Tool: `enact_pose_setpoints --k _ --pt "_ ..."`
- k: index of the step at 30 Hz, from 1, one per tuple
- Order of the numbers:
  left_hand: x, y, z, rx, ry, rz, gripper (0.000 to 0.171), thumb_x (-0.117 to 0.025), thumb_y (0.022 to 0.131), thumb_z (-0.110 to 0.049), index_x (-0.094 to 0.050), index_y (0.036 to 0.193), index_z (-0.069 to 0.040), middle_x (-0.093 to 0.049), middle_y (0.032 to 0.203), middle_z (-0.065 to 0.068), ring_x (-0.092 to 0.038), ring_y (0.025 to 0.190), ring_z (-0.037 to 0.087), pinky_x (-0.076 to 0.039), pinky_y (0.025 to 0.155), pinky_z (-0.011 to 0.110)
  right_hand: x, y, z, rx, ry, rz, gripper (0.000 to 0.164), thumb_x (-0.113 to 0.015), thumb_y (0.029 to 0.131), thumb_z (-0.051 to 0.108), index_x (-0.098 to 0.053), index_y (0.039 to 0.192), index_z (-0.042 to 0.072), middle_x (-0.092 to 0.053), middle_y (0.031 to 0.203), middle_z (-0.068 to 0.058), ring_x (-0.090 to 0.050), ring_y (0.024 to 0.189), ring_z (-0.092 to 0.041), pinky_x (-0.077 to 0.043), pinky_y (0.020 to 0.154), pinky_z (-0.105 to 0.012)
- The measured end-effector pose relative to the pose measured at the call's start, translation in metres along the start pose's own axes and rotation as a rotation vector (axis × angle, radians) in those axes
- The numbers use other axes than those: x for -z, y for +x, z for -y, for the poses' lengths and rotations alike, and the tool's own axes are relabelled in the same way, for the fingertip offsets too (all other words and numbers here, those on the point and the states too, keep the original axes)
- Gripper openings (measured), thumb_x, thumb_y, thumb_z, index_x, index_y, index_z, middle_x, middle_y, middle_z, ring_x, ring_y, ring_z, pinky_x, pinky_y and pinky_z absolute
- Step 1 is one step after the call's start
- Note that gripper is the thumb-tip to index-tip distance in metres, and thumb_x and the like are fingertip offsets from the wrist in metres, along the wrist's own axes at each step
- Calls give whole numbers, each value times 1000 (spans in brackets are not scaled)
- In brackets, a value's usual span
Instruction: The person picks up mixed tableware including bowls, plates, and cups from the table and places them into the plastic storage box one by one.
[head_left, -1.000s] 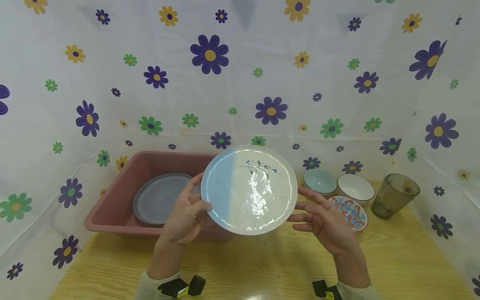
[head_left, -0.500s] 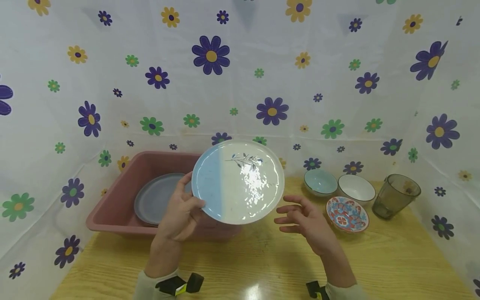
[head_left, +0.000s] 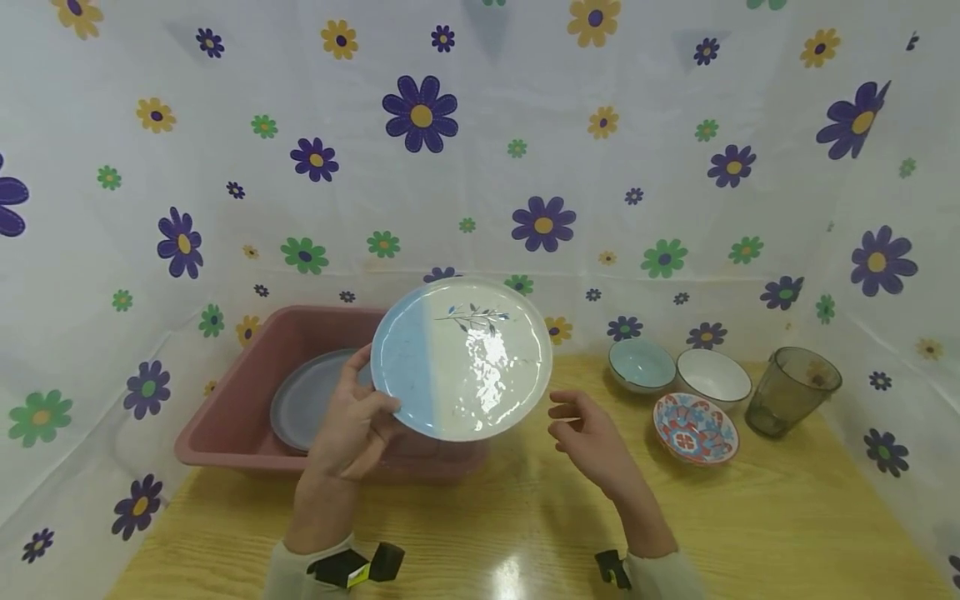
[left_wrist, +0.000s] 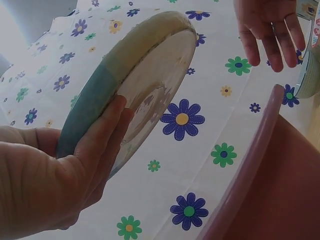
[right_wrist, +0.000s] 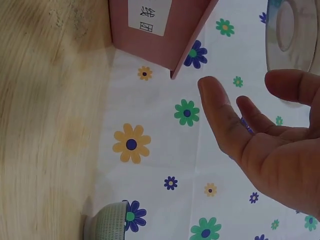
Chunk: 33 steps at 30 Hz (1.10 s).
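My left hand [head_left: 348, 425] pinches the left edge of a round plate [head_left: 472, 358], thumb on its face and fingers behind. The plate is part pale blue, part cream with a small branch design, and it is held up tilted toward me. In the left wrist view the underside of the plate [left_wrist: 150, 105] shows its foot ring. Just off the plate's right edge, my right hand [head_left: 592, 442] holds nothing, its fingers loosely bent. Behind the left hand, a grey-blue plate [head_left: 311, 400] lies in a pink plastic basin [head_left: 247, 400], partly covered.
To the right on the wooden table [head_left: 750, 525] stand a light blue bowl [head_left: 641, 365], a white bowl [head_left: 712, 375], a red-and-blue patterned bowl [head_left: 696, 429] and a tinted glass jug [head_left: 792, 392]. A flowered cloth [head_left: 480, 167] hangs behind and at both sides.
The right hand has let go of the plate's right edge and drawn slightly left and down. The left hand has carried the plate leftward, over the basin's right part.
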<state>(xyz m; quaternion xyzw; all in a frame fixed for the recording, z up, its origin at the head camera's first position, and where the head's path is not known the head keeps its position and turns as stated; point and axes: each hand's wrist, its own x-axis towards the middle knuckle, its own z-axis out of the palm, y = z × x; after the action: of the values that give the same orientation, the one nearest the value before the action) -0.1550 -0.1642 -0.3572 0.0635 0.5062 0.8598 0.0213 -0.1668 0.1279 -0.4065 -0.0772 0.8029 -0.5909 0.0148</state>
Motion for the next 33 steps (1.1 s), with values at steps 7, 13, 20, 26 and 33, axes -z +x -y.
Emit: enact_pose_setpoints --k 7,13,20,26,33 --pt "4 0 -3 6 10 -44 81 -34 83 21 -5 147 -18 -36 140 14 -65 104 13 -58 78 35 -7 8 6 -40 -162 -16 44 -54 93 12 -53 136 6 -59 128 -20 -63 109 -35 -56 78 -42" --pt "8 1 -6 8 34 -55 82 -33 83 21 -2 147 -19 -31 146 13 -63 110 14 -58 80 34 -11 11 7 -55 -181 -28 44 -54 94 14 -52 137 5 -58 131 -22 -62 110 -37 -56 79 -43" --pt "11 0 -9 25 41 -92 82 -32 84 20 -3 148 -20 -28 151 14 -61 115 15 -57 86 35 -21 15 -2 -59 -202 -26 45 -54 94 14 -51 137 3 -57 130 -24 -63 107 -35 -57 77 -42" --pt "14 1 -13 21 12 -102 81 -31 83 21 -3 148 -20 -29 149 14 -61 114 14 -56 87 34 -25 15 -4 -65 -226 -10 43 -54 94 13 -51 136 2 -57 130 -24 -63 108 -37 -57 81 -45" --pt "19 1 -16 -18 -15 -129 83 -30 80 23 -5 147 -18 -34 140 9 -61 110 10 -56 82 28 -27 15 -7 -24 -239 23 40 -54 94 9 -53 133 0 -57 128 -26 -65 105 -37 -57 81 -46"
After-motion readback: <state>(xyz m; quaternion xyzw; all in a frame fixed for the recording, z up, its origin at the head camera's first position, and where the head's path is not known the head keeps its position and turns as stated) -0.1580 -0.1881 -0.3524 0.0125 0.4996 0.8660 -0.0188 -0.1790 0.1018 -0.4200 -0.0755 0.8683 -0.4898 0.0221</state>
